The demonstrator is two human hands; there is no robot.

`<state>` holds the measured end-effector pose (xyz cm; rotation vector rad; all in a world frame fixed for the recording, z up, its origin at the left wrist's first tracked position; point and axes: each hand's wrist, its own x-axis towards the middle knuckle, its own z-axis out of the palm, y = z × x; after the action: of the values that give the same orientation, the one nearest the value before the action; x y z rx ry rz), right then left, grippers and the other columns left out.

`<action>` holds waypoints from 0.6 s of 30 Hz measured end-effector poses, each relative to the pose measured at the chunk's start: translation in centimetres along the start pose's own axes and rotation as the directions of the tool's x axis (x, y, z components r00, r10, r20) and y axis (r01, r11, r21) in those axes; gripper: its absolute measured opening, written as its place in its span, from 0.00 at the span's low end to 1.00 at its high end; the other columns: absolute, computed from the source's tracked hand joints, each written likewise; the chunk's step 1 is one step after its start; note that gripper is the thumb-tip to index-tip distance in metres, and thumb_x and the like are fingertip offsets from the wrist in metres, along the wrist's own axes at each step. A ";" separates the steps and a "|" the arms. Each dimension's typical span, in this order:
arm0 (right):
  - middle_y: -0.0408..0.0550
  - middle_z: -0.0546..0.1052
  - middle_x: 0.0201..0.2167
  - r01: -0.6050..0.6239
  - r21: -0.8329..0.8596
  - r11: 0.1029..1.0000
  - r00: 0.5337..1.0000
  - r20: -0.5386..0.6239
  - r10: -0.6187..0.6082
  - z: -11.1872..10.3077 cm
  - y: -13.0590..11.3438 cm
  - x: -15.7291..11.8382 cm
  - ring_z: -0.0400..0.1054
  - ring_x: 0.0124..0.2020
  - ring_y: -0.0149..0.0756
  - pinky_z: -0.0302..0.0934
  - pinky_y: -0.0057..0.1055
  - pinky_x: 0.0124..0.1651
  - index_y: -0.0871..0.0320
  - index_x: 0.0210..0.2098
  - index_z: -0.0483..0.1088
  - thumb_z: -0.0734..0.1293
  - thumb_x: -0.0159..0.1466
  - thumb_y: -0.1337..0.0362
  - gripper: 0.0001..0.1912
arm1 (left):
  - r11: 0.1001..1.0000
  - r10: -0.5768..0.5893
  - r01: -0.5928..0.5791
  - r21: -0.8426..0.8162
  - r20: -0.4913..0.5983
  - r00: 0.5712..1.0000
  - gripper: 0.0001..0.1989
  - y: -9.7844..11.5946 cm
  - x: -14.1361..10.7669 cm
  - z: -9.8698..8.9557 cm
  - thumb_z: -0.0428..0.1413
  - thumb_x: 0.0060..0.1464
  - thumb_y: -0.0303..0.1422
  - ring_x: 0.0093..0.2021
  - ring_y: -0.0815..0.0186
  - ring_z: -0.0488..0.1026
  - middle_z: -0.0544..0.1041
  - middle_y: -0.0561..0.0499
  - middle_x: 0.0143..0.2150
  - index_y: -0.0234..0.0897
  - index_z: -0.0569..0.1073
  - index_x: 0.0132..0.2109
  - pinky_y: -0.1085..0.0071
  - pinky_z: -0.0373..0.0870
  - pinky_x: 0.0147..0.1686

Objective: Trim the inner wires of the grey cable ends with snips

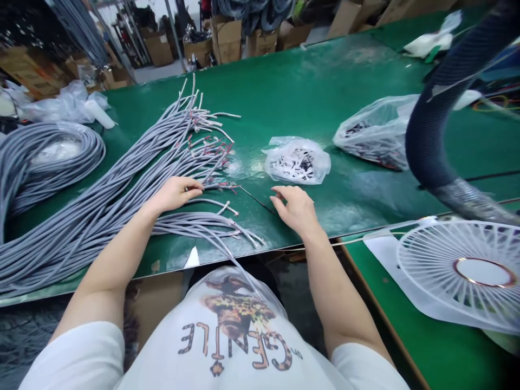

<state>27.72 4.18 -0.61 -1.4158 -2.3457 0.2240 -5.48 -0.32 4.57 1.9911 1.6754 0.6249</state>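
Note:
Many grey cables [134,168] lie in a long bundle over the left half of the green table, their stripped ends toward the middle. My left hand [177,193] is closed at one grey cable near its end, thumb and fingers together. A thin dark rod [255,199] lies on the table between that cable's end and my right hand. My right hand [293,206] is held just above the table, thumb and index finger apart, with nothing seen between them. Just behind it sits an open plastic bag [298,161] of small white and dark pieces.
A coiled cable bundle [81,143] lies at the far left. On the right are another filled plastic bag [374,132], a thick dark hose [433,119] and a white fan grille [459,271]. Cardboard boxes [227,40] stand beyond the table.

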 end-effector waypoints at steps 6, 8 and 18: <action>0.58 0.74 0.39 0.157 -0.126 0.980 0.969 0.213 -0.128 1.5 -3.2 1.0 0.65 0.40 0.45 0.56 0.36 0.40 0.61 0.48 0.72 0.58 0.64 0.68 0.16 | 0.951 0.099 -0.128 0.280 0.118 0.988 0.12 0.1 -1.0 1.1 0.55 0.54 0.35 0.42 0.60 0.75 0.80 0.46 0.41 0.36 0.78 0.42 0.68 0.68 0.43; 0.58 0.73 0.39 0.140 -0.161 0.977 0.969 0.225 -0.102 1.9 -3.7 1.3 0.64 0.40 0.46 0.55 0.35 0.39 0.60 0.48 0.72 0.56 0.63 0.71 0.17 | 0.901 0.180 -0.228 0.370 0.159 0.971 0.13 0.3 -0.5 2.3 0.55 0.55 0.35 0.44 0.59 0.73 0.79 0.44 0.42 0.36 0.77 0.44 0.66 0.67 0.44; 0.54 0.70 0.34 -0.062 0.218 0.974 0.997 0.059 0.050 1.0 -2.2 0.5 0.66 0.34 0.40 0.60 0.35 0.39 0.62 0.47 0.69 0.55 0.59 0.71 0.19 | 0.896 0.296 -0.289 0.338 0.033 0.955 0.10 0.8 2.3 4.0 0.51 0.56 0.34 0.33 0.64 0.69 0.75 0.47 0.33 0.34 0.74 0.39 0.70 0.63 0.36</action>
<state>25.30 3.61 -0.68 -1.3838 -2.2431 0.5262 -2.09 1.57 1.96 2.5242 1.5917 0.4783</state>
